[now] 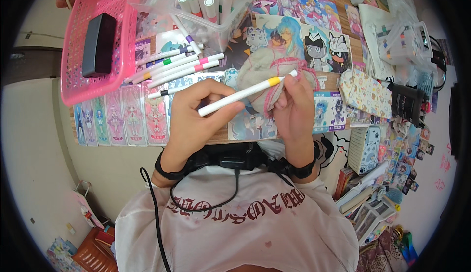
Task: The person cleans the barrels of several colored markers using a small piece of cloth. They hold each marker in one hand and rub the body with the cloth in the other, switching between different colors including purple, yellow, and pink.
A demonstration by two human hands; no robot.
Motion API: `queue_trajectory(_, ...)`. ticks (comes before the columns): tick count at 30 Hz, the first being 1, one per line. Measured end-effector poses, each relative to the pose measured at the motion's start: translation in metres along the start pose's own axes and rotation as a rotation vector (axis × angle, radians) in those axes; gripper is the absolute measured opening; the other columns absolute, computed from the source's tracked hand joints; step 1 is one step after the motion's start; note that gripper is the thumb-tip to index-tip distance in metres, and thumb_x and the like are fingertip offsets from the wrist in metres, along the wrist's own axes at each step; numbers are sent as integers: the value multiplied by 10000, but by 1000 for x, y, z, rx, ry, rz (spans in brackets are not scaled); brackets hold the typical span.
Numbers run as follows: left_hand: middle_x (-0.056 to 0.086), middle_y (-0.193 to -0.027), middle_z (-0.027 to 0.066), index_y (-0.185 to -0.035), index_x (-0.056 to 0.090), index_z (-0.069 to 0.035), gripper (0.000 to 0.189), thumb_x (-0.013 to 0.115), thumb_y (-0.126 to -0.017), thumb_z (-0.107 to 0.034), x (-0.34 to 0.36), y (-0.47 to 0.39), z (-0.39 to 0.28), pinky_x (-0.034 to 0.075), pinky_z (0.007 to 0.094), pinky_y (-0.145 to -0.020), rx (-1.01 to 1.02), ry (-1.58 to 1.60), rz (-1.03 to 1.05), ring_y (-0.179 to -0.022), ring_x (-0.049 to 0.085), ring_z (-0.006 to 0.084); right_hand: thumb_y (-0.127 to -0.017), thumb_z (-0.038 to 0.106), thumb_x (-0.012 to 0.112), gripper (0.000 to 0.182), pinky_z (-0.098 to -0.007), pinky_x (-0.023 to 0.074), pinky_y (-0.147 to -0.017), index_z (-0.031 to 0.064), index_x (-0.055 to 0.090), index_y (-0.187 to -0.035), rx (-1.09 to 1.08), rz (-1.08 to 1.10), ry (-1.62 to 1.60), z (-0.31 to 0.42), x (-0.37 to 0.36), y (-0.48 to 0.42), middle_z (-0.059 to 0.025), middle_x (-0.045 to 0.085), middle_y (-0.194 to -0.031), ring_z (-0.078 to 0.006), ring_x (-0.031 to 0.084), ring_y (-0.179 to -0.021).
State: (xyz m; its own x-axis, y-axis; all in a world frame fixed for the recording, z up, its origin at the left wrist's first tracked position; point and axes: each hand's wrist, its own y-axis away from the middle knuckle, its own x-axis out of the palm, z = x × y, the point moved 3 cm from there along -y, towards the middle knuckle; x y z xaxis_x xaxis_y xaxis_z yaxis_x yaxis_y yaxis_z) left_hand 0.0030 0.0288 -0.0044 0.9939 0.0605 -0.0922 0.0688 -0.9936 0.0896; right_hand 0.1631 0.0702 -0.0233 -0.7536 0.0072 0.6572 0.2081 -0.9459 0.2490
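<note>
My left hand (198,119) grips a white marker (241,96) with a yellow band, its barrel slanting up to the right. My right hand (297,106) holds a bunched pale grey cloth (257,71) with pink trim, and its thumb and fingers are at the marker's narrow end beyond the yellow band. Several white markers (184,69) with coloured bands lie on the table beyond my left hand. Another marker (169,91) with a black band lies partly hidden behind that hand. A clear plastic bin (217,33) holds several upright markers with coloured ends.
A pink perforated basket (128,44) holding a black case (99,45) stands at the left. Anime cards (134,115) cover much of the wooden table (346,18). At right are a patterned pouch (364,93), a black packet (406,102) and a clear container (403,47). A black cable (156,213) hangs before my shirt.
</note>
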Motion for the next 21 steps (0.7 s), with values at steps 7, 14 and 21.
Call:
queue_trajectory(7, 462, -725, 20, -923, 573, -19, 289, 679, -654, -42, 9, -7, -5, 358, 206, -573, 163, 29, 36, -645, 434, 93, -834, 118, 485, 110, -173, 268, -447, 36, 476, -908, 124, 119, 242, -8, 5, 4, 21, 455, -643, -26, 370, -504)
queue_trajectory(14, 485, -948, 114, -966, 579, -21, 281, 533, -803, -245, 5, -8, -5, 374, 276, -744, 405, 18, 183, -879, 461, 194, -828, 111, 501, 132, -169, 258, -451, 25, 495, -927, 59, 165, 252, -6, 5, 6, 25, 452, -637, -15, 366, -517)
queue_trajectory(21, 518, -925, 111, -767, 565, -5, 300, 522, -818, -298, 1, -6, 3, 387, 283, -698, 431, 81, 313, -812, 485, 207, -792, 78, 543, 176, -169, 338, -506, 6, 517, -950, 71, 150, 179, -2, 1, 7, 6, 519, -707, -25, 443, -593)
